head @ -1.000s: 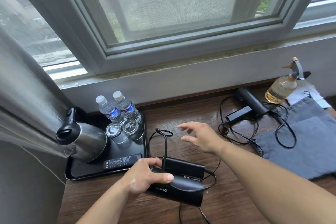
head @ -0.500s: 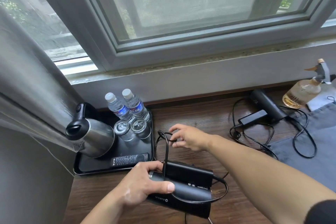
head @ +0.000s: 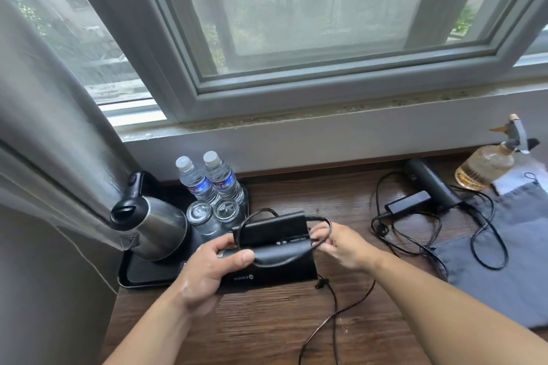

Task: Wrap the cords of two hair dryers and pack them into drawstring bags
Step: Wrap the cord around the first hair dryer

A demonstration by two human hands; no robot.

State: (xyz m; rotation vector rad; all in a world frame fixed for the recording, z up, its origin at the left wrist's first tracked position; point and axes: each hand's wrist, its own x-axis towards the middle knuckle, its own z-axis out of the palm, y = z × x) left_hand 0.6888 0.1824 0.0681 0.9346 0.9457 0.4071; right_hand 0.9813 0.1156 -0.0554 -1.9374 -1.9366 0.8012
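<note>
A folded black hair dryer (head: 275, 252) is held just above the wooden desk, near the front. My left hand (head: 207, 270) grips its left end, thumb across the top. My right hand (head: 338, 243) pinches the dryer's black cord (head: 321, 222) at the right end, where a loop curves round the body. The rest of that cord (head: 332, 314) trails over the desk toward me. A second black hair dryer (head: 430, 187) lies at the back right with its cord (head: 415, 234) spread loose. A grey drawstring bag (head: 510, 252) lies flat at the right.
A black tray (head: 142, 275) at the left carries a steel kettle (head: 154, 225), two water bottles (head: 210, 181) and two upturned glasses (head: 213, 213). An amber spray bottle (head: 486, 163) stands at the back right. A curtain (head: 44, 127) hangs at the left, the window sill behind.
My right hand took the cord loop from the desk and brought it right, round the dryer's end. My left hand lifted and turned the dryer, now farther from me.
</note>
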